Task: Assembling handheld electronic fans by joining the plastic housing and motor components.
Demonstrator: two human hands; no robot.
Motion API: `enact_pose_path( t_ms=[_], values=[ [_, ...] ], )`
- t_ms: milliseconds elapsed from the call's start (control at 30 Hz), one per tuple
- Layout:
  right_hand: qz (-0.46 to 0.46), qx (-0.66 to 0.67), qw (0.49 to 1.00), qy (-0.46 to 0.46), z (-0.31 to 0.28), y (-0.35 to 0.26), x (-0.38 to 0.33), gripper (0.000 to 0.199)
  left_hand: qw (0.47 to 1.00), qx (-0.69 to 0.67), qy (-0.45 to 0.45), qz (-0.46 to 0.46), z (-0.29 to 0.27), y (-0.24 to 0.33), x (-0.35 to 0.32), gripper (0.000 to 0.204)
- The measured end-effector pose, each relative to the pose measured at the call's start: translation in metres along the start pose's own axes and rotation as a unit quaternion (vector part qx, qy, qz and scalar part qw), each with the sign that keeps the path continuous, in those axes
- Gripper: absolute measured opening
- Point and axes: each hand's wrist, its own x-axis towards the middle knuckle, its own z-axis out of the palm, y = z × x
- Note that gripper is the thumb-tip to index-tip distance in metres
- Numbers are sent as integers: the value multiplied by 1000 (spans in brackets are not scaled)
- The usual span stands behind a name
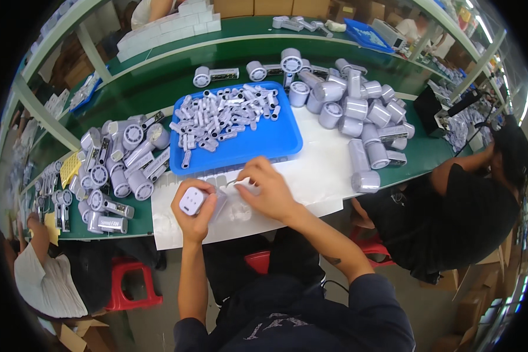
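On the left of the worktop (144, 212), fan bodies (123, 167) overlap, hiding many outlines. By the near edge, the left grip (196, 226) is closed around a pale unit (192, 201), its square end between thumb and fingers, its other end blurred. Beyond sits a blue tray (270, 136). Just right of the unit, the right grip (268, 191) is narrow; whether it pinches anything, I cannot tell.

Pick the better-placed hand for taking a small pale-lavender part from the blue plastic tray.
Right hand, probably: it's near the front edge of the blue rectangular plastic tray, though whether it holds anything is unclear. The left hand is occupied with a pale-lavender square-ended plastic device.
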Motion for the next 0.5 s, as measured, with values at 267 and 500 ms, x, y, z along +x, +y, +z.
enact_pose_path(
  t_ms=[267, 500],
  values=[
    [121, 359, 922, 73, -62, -32, -3, 25, 990, 92, -89, 51, 36, -9, 14, 22],
    [121, 366, 923, -14, -53, -49, 3, 44, 982, 109, -150, 36, 52, -12, 16, 29]
  ],
)
